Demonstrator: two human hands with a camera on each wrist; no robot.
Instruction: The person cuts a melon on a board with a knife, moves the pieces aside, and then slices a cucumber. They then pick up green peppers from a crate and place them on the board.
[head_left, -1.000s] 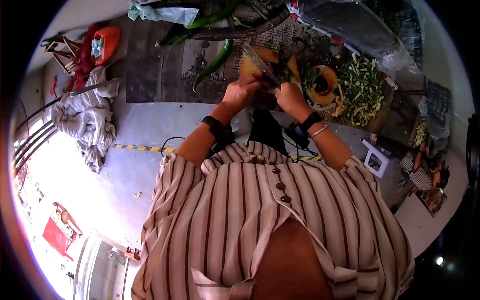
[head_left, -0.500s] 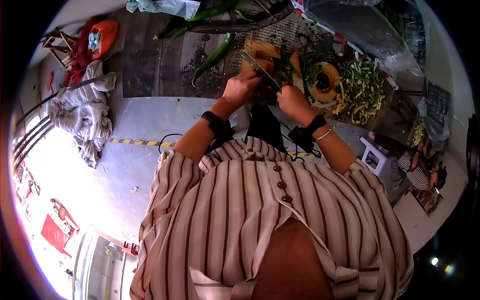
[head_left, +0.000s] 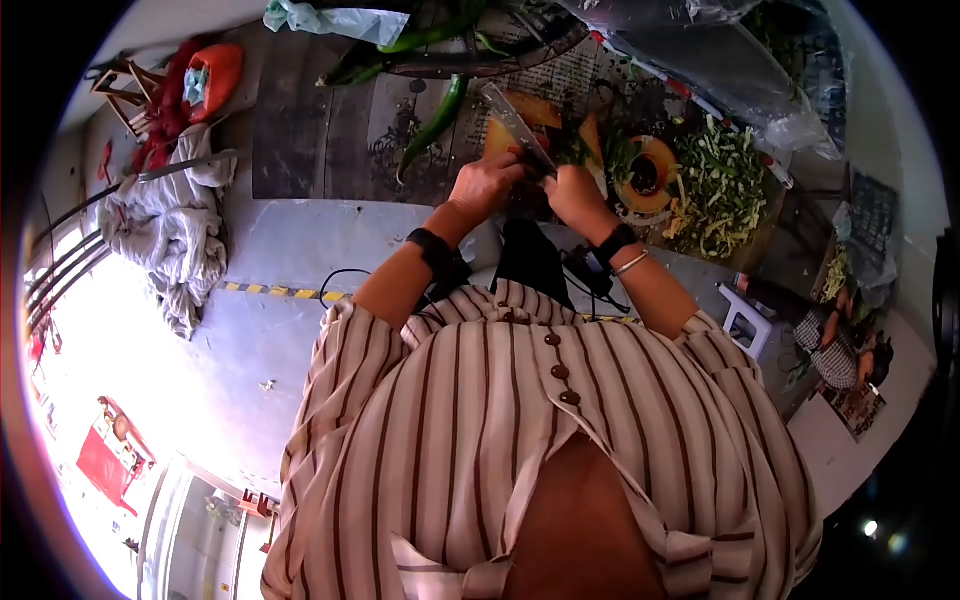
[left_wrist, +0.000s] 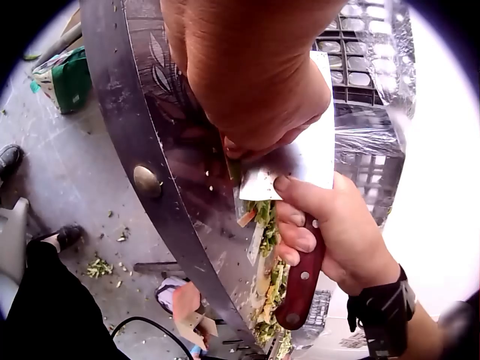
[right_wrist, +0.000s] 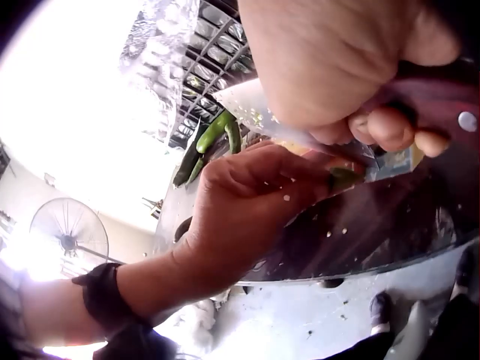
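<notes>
Chopped greens (head_left: 718, 190) on dark table (head_left: 345, 150)

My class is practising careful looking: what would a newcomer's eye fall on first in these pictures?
Probably the striped shirt, filling the lower middle of the head view. Next, the red-handled knife in the right hand, close beside the left hand. Then the heap of chopped greens right of the hands and the long green pepper to their left.

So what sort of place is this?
Possibly a workshop corner used for food preparation: a knife, a heap of chopped greens and black-and-yellow striping along the floor.
</notes>
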